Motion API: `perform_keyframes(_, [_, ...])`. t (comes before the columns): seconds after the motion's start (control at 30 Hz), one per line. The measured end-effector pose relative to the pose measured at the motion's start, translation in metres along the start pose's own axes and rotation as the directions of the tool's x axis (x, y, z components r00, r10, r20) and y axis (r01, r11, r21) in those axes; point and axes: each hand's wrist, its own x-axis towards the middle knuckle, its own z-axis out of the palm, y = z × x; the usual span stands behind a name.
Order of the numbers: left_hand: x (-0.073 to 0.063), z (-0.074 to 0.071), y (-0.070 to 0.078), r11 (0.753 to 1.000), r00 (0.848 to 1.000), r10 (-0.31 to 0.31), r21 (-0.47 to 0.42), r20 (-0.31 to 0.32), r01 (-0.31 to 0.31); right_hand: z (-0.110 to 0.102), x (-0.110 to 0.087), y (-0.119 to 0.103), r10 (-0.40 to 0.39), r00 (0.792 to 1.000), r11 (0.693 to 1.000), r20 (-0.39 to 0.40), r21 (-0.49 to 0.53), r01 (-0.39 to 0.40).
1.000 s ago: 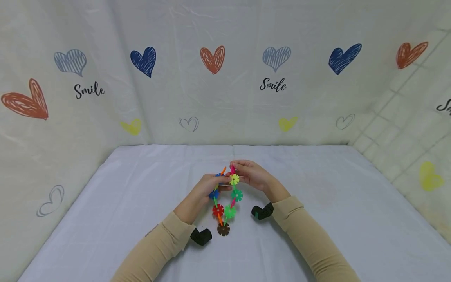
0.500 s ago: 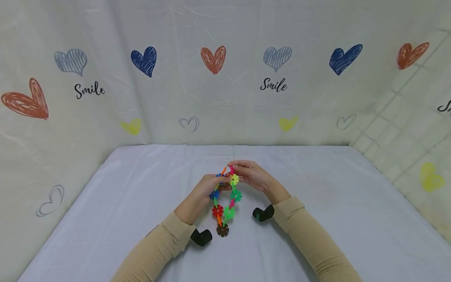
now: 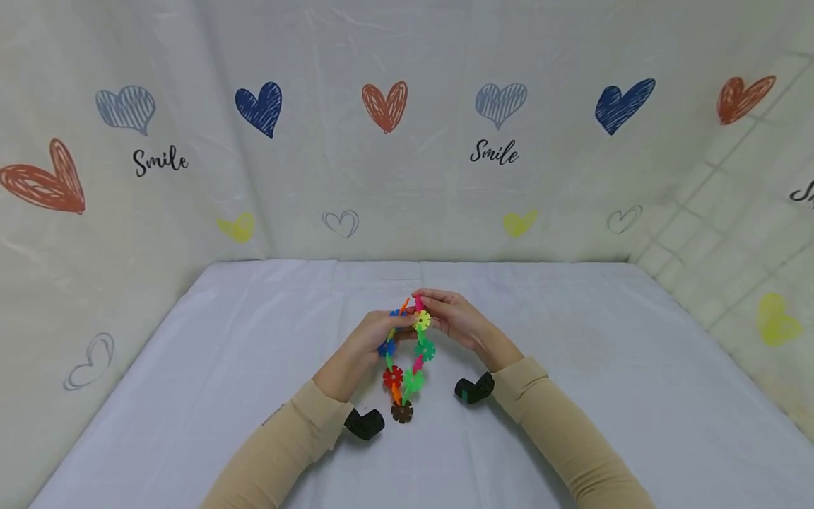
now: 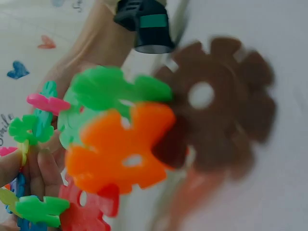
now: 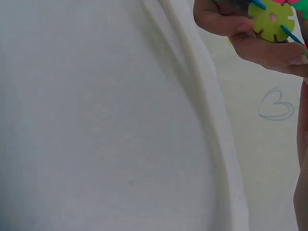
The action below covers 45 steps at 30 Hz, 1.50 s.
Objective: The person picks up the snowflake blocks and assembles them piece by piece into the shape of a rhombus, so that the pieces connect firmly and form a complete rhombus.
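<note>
A loop-shaped chain of notched plastic snowflake discs hangs between both hands in the head view. A brown disc (image 3: 402,412) is lowest; a red disc (image 3: 393,377) and a blue disc (image 3: 386,348) lie up its left side. My left hand (image 3: 365,343) grips the upper left part, its thumb reaching toward the yellow disc (image 3: 422,320). With its fingertips my right hand (image 3: 463,322) pinches the pink disc (image 3: 418,304) at the top right. An orange disc (image 3: 404,306) sticks up at the top left. Close to the left wrist camera, another orange disc (image 4: 120,149) joins the brown one.
Black wrist devices sit under the left sleeve (image 3: 364,424) and the right sleeve (image 3: 474,389). White cloth covers the table (image 3: 591,396). Behind it hangs a pale backdrop (image 3: 432,191) printed with hearts and "Smile".
The right fingertips and the chain's right side have shifted slightly left. The chain has risen a touch in the head view. Both hands keep their hold.
</note>
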Motion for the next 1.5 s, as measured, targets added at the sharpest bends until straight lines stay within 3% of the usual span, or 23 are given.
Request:
perform_keyframes(0.13, [-0.001,0.004,0.002,1.000,1.000,0.008,0.003,-0.015,-0.007,0.003,-0.002,-0.002,-0.024,0.999,1.000,-0.034,0.011,0.025])
perform_keyframes(0.43, [-0.003,0.008,-0.002,0.999,0.999,0.010,-0.041,-0.046,-0.012,0.003,-0.006,0.000,-0.049,0.999,0.999,-0.021,0.021,0.050])
perform_keyframes(0.67, [-0.004,0.004,0.004,1.000,1.000,0.000,0.014,-0.024,0.000,0.006,-0.005,0.004,-0.076,0.997,0.993,-0.028,0.090,0.078])
perform_keyframes(0.87, [-0.006,0.001,0.013,0.999,1.000,-0.005,0.036,-0.011,0.006,0.010,-0.002,-0.001,-0.084,0.995,0.992,-0.047,0.086,0.088])
perform_keyframes(1.17, [-0.007,0.005,0.007,1.000,1.000,0.025,-0.003,-0.019,-0.025,0.011,-0.006,-0.008,-0.071,0.996,0.997,-0.046,0.028,0.072])
perform_keyframes(1.5, [-0.005,0.003,0.007,1.000,1.000,0.008,0.011,0.005,-0.008,0.012,-0.007,-0.006,-0.068,0.996,0.997,-0.063,0.042,0.071])
